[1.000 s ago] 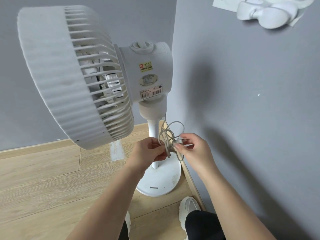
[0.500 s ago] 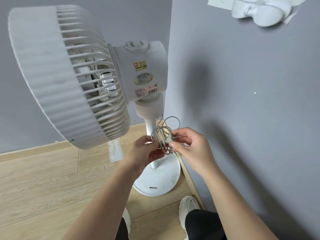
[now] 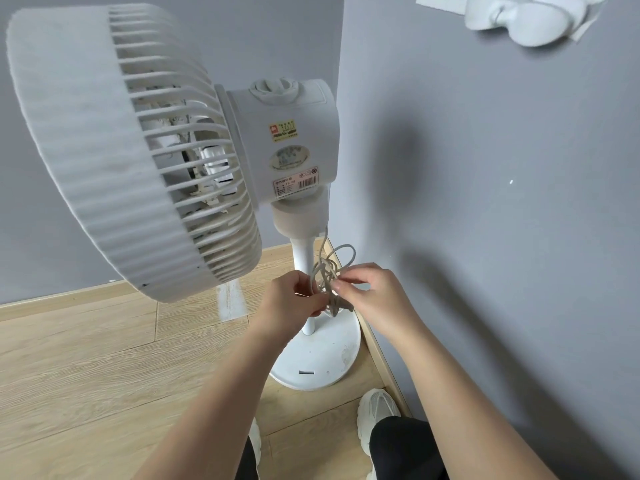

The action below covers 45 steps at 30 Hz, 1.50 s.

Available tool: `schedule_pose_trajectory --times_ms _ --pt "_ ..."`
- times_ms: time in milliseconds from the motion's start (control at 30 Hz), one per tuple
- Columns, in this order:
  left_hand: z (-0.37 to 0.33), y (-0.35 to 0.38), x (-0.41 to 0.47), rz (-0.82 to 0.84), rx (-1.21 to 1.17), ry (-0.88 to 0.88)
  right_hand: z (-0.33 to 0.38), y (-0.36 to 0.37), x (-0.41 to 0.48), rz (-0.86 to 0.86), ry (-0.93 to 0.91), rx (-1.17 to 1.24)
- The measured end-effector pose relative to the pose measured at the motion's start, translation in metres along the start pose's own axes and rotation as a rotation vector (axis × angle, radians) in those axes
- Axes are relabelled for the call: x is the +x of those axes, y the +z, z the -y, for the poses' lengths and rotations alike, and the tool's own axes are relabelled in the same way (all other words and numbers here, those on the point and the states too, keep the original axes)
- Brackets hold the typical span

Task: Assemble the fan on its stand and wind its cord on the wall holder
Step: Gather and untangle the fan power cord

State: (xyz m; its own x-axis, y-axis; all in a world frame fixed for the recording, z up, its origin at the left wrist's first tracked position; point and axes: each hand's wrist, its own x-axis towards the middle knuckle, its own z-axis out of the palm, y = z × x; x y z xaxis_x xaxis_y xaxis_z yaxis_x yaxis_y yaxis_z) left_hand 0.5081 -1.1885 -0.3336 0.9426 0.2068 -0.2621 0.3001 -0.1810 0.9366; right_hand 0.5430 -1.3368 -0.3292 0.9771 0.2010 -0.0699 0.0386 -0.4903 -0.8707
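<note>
The cord (image 3: 326,269) is a thin grey flex, bunched into loose, uneven loops in the middle of my view. It hangs just in front of the pole of the stand (image 3: 305,261) and near the right wall (image 3: 485,202). One strand runs up from the bundle to the underside of the fan's neck.

The fan (image 3: 131,150) already sits on the stand, its grille to the left, and the round base rests on the wooden floor (image 3: 86,358). The wall holder (image 3: 526,20) is high at the far right, well apart from the bundle.

I judge the cord light and limp, with a little spring in it. It should weigh nothing to lift, but the loops will slacken and snag on each other if I let go. The best hold looks like the waist of the bundle, where the strands cross, with the free end kept in the other hand. I cannot tell which part is the plug. The end fixed to the fan limits my slack, and a hard tug could rock the fan.

My left hand (image 3: 291,303) is closed round the lower part of the bundle, fingers curled over the strands. My right hand (image 3: 374,296) pinches a few strands between thumb and forefinger, its other fingers bent alongside.
</note>
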Motion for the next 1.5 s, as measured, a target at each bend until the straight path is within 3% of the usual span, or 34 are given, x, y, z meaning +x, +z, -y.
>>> schedule_pose_trajectory --times_ms 167,400,700,867,967,1033,1167,1333,1500 --pt "0.002 0.0 0.001 -0.029 0.161 0.017 0.0 0.002 0.002 0.115 0.054 -0.019" --pt "0.004 -0.002 0.002 -0.046 0.252 0.073 -0.002 0.003 0.003 0.236 0.205 0.169" --pt "0.006 -0.015 0.005 0.003 0.067 0.057 -0.002 -0.002 0.005 0.184 0.268 0.203" --pt "0.004 -0.014 0.008 -0.037 -0.05 0.015 -0.002 -0.002 0.005 0.157 0.233 0.222" --pt "0.004 -0.015 0.011 -0.15 -0.114 0.037 -0.008 -0.003 0.007 0.098 0.214 0.093" --pt "0.005 -0.021 0.013 -0.226 -0.054 0.072 -0.012 -0.008 0.009 0.034 0.187 0.001" --pt "0.007 -0.025 0.013 -0.189 0.168 0.114 -0.013 -0.011 0.008 0.021 0.164 0.005" --pt "0.007 -0.021 0.014 -0.194 0.293 0.189 -0.005 -0.007 0.006 0.023 0.208 0.224" --pt "0.007 -0.012 0.011 -0.112 0.521 0.292 -0.009 0.0 0.004 0.09 0.157 0.049"
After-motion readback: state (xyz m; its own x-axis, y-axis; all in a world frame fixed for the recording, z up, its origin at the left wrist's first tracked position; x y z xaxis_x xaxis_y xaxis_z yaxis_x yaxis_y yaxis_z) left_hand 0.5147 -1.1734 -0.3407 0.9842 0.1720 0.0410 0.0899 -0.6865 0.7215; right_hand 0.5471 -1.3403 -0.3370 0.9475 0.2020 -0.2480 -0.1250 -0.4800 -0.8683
